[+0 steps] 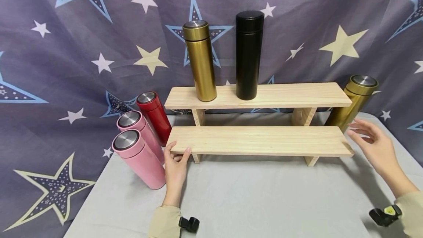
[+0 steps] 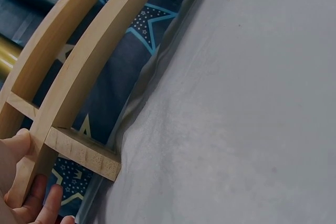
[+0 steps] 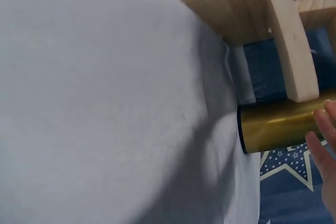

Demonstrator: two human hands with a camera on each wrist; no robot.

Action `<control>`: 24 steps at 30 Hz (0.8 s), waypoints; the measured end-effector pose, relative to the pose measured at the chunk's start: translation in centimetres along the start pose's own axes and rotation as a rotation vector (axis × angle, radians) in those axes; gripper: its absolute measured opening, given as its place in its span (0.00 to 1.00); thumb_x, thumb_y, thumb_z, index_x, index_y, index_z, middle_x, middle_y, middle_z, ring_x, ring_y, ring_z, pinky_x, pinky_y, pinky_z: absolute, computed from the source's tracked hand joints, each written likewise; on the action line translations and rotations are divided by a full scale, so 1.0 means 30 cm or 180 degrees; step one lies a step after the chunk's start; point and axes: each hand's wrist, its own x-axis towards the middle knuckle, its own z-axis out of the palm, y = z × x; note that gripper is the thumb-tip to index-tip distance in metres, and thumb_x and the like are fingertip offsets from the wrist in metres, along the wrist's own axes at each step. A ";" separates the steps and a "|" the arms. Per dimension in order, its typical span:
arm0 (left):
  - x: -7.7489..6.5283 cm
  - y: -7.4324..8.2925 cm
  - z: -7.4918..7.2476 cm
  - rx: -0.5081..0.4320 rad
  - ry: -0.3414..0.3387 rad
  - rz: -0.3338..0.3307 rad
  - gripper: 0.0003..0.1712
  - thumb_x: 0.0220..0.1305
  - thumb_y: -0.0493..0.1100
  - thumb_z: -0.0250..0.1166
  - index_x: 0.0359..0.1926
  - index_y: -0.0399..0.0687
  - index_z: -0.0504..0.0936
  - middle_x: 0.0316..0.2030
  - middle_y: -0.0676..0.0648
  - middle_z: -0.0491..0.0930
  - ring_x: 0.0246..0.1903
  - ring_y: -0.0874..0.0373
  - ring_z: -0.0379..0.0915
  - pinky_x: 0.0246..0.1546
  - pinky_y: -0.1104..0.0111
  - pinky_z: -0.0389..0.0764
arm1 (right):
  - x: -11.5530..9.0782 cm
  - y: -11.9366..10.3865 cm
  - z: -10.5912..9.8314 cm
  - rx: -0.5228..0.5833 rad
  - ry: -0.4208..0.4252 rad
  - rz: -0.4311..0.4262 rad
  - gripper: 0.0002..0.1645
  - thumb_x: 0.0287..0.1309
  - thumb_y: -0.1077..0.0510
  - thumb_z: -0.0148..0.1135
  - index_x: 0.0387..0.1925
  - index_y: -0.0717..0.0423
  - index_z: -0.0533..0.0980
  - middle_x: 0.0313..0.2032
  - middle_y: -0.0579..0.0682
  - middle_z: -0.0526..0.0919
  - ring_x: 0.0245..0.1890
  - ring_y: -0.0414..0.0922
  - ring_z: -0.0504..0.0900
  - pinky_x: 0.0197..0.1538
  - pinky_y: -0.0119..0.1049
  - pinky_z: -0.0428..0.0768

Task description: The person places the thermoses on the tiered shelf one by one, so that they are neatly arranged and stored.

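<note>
A two-tier wooden shelf [image 1: 257, 140] stands on the table. My left hand [image 1: 176, 170] grips the left end of its lower board, with the thumb on one face and fingers on the other in the left wrist view. At the right end my right hand [image 1: 376, 148] is held loosely beside a gold thermos [image 1: 358, 100]. Its fingertips overlap that thermos [image 3: 278, 124] in the right wrist view; I cannot tell whether they touch. On the upper board stand another gold thermos [image 1: 201, 67] and a black thermos [image 1: 248, 61].
Left of the shelf stand two pink thermoses, the front one [image 1: 143, 161] near my left wrist and the other [image 1: 150, 137] behind it. A red thermos [image 1: 158, 120] is farther back. A grey cloth [image 1: 251, 201] covers the table, and a star-patterned curtain [image 1: 109, 17] hangs behind.
</note>
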 end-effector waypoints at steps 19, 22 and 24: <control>0.007 0.000 -0.001 0.0003 0.0011 0.0000 0.34 0.65 0.45 0.69 0.66 0.48 0.63 0.48 0.39 0.78 0.39 0.51 0.78 0.35 0.72 0.73 | 0.171 0.045 0.030 -0.0754 0.0140 0.0906 0.52 0.63 0.40 0.62 0.75 0.61 0.50 0.64 0.65 0.63 0.48 0.40 0.69 0.40 0.20 0.65; 0.005 0.001 -0.001 -0.0008 -0.0008 -0.0001 0.34 0.65 0.45 0.69 0.67 0.48 0.63 0.48 0.39 0.78 0.39 0.51 0.78 0.35 0.72 0.73 | 0.189 0.047 0.031 -0.0804 0.0074 0.0909 0.53 0.63 0.41 0.61 0.75 0.64 0.48 0.64 0.67 0.62 0.50 0.46 0.68 0.43 0.25 0.65; 0.003 0.002 -0.001 -0.0022 -0.0018 -0.0005 0.34 0.65 0.45 0.69 0.67 0.48 0.63 0.48 0.40 0.78 0.39 0.51 0.78 0.35 0.72 0.73 | 0.198 0.047 0.032 -0.0810 0.0030 0.0904 0.53 0.64 0.42 0.60 0.75 0.65 0.46 0.64 0.69 0.61 0.54 0.53 0.67 0.47 0.29 0.65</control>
